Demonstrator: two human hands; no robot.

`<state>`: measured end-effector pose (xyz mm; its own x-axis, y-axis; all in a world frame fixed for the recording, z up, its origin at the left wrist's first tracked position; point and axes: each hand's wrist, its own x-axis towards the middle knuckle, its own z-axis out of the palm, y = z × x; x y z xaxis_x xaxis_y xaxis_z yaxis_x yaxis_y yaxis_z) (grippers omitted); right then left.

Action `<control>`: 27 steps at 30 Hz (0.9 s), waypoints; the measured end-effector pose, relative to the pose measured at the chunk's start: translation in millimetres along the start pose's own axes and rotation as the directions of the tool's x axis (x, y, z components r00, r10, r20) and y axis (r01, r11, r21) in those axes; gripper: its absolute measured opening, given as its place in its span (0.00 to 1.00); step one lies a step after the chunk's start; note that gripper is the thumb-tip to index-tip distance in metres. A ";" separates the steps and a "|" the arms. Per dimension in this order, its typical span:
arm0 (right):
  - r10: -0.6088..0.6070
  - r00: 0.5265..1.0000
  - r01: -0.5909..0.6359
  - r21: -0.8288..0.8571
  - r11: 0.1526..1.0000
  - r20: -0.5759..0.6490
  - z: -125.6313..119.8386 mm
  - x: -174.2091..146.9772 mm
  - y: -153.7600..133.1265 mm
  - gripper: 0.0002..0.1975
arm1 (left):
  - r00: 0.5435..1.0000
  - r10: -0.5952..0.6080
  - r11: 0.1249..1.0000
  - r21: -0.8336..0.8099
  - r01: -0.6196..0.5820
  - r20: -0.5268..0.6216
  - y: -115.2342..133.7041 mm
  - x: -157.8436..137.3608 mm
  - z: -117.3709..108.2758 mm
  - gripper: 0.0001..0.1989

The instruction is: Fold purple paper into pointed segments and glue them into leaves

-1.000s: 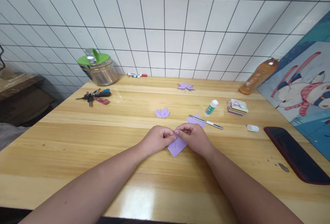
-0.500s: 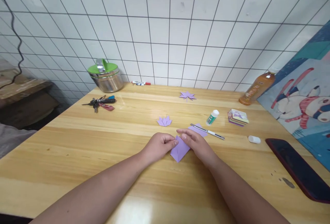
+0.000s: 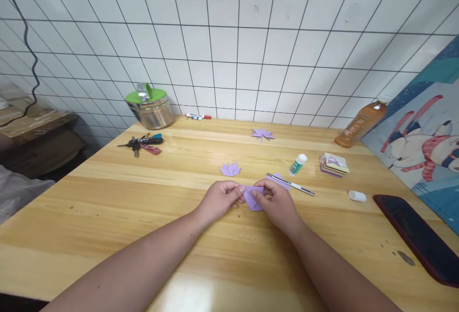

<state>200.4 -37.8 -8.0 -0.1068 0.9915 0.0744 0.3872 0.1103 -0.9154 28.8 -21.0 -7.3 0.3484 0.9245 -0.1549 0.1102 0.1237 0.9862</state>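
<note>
Between my two hands is a folded piece of purple paper (image 3: 254, 201), its upper edge roughly level. My left hand (image 3: 224, 197) pinches its left corner with thumb and fingers. On the other side my right hand (image 3: 278, 202) grips the upper right part, the thumb lying across the front. Just beyond, a purple folded paper leaf shape (image 3: 230, 169) lies on the table. A silver utility knife (image 3: 291, 184) rests on another purple sheet (image 3: 281, 181) close behind my right hand.
A glue stick (image 3: 298, 164), its white cap (image 3: 357, 196), a paper stack (image 3: 333, 164) and a phone (image 3: 412, 235) are on the right. Farther back are a purple paper leaf (image 3: 263, 133), a marker (image 3: 198, 117), a bottle (image 3: 363, 123), keys (image 3: 141, 142) and a steel pot (image 3: 152, 111).
The purple paper has been turned so its long edge lies level, and both hands now pinch it. My right hand's fingers have curled around it from lying flatter.
</note>
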 end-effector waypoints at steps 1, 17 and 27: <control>0.004 1.000 -0.004 0.031 1.000 -0.012 0.7 0.3 0.4 0.06 | 1.000 -0.009 1.000 -0.021 0.009 0.006 -0.2 0.3 -0.9 0.17; 0.081 0.996 -0.089 0.280 0.956 0.039 2.8 2.3 4.7 0.10 | 0.997 -0.076 0.985 -0.151 0.080 0.033 2.3 0.3 -5.3 0.15; 0.179 0.970 -0.230 0.378 0.897 0.166 -5.9 2.3 -0.9 0.11 | 0.984 -0.132 0.982 -0.124 0.146 0.117 0.0 2.3 -13.9 0.15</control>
<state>205.2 -35.2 -4.6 -0.1860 0.9698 -0.1574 0.0258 -0.1554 -0.9875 16.6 -13.9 -6.9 0.4373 0.8516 -0.2891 0.0440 0.3008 0.9527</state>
